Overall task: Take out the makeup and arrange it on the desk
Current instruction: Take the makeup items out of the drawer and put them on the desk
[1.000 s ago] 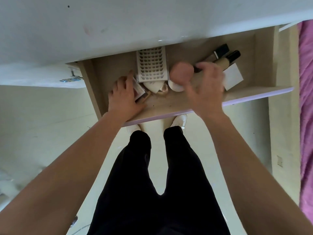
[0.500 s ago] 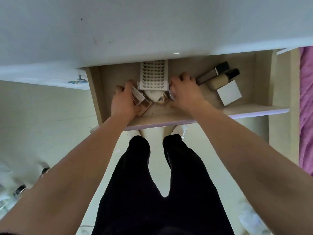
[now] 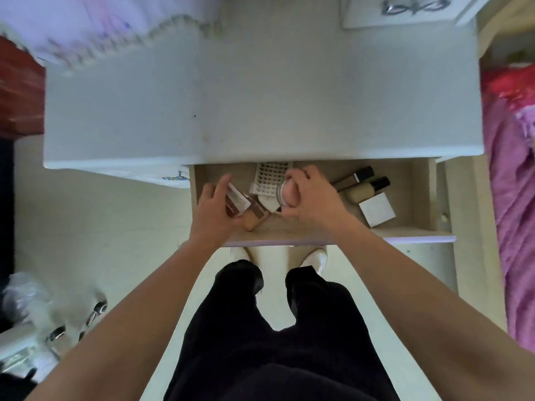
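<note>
Grabbing makeup in the drawer [image 3: 404, 180]
My left hand [image 3: 215, 211] grips a flat case [image 3: 238, 201], my right hand [image 3: 312, 198] a round jar [image 3: 289, 193], both inside the drawer; lifting fast, they could hit the counter [image 3: 260, 111] edge.

Drawer [image 3: 417, 195] rear is hidden under the desk top [image 3: 260, 111]. White lattice tray [image 3: 270, 178]: far end under the desk edge, near corner behind right hand [image 3: 308, 198]. Round pinkish item [image 3: 288, 193] is mostly wrapped by that hand's fingers; jar or puff, can't tell. Left hand [image 3: 215, 209] grips the small flat boxes [image 3: 238, 202] and covers part of them; print unreadable. Lower-left clutter [image 3: 58, 331] is motion-blurred. Glasses-like object [image 3: 414, 7] is cut by the top edge.
</note>
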A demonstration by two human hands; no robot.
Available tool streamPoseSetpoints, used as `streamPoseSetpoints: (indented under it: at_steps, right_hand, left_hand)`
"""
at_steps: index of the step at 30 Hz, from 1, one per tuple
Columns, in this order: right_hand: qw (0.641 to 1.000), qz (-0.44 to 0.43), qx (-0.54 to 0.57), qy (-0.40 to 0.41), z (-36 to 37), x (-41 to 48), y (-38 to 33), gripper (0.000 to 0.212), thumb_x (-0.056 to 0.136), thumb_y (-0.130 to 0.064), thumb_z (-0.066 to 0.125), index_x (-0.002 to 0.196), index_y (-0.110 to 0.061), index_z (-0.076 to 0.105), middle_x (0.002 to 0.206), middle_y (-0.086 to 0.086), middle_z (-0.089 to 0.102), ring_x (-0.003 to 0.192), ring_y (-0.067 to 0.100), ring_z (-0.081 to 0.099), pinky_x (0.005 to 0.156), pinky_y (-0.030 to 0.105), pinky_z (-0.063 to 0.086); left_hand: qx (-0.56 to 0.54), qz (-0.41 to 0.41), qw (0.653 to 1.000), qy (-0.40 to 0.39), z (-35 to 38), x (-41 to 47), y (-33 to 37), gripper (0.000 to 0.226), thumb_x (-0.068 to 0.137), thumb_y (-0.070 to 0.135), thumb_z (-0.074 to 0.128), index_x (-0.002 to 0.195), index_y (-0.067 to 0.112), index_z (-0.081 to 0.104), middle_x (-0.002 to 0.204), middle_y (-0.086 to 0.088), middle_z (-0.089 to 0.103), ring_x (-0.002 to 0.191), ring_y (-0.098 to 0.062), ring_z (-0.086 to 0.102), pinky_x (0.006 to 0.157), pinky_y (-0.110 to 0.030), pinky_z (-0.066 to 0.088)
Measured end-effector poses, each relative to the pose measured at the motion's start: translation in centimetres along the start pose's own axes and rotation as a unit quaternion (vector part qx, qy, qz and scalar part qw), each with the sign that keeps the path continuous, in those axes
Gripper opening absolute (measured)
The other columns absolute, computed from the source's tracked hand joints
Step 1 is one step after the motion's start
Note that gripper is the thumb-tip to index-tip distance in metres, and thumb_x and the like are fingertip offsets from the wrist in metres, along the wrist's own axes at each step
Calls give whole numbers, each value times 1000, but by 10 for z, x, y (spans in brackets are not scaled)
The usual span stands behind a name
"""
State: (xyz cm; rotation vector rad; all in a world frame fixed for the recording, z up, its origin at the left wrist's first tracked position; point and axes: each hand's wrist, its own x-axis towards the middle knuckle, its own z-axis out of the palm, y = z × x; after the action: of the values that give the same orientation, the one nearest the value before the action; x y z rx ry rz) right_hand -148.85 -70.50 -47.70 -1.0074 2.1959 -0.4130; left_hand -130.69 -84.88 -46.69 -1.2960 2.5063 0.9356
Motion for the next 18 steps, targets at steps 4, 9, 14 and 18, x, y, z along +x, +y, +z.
streamPoseSetpoints:
  at_steps: [4, 9, 14, 18]
  right_hand:
    - [998, -64, -7, 20, -37, 14, -50, 75, 68, -45, 79, 134, -31, 47, 129, 1, 44, 117, 23, 49, 88, 39, 52]
    - [996, -60, -38, 54, -64, 63, -104, 77, 71, -40, 76, 140, -32, 42, 131, 3, 43, 118, 27, 49, 90, 42, 51]
    - [997, -1, -64, 42, -58, 125, -141, 83, 76, -36, 74, 147, -27, 34, 138, 6, 41, 122, 30, 47, 88, 39, 45]
    - [996, 20, -85, 14, -45, 180, -179, 79, 78, -34, 74, 147, -25, 36, 139, 7, 41, 124, 31, 46, 90, 39, 45]
  left_hand:
    - [-42, 9, 995, 87, -55, -1, 13, 96, 74, 50, 76, 153, 32, 25, 134, -5, 50, 112, -22, 58, 90, -35, 47]
    - [-15, -8, 994, 104, -125, 53, -17, 95, 71, 33, 82, 148, 23, 28, 131, -6, 56, 116, -29, 56, 92, -42, 49]
    - [10, -9, 997, 79, -170, 126, -66, 78, 69, 27, 82, 135, 12, 43, 124, -9, 52, 108, -30, 57, 85, -36, 47]
    - [36, -4, 998, 54, -196, 182, -104, 82, 67, 29, 84, 136, 9, 44, 129, -13, 43, 105, -34, 59, 83, -40, 49]
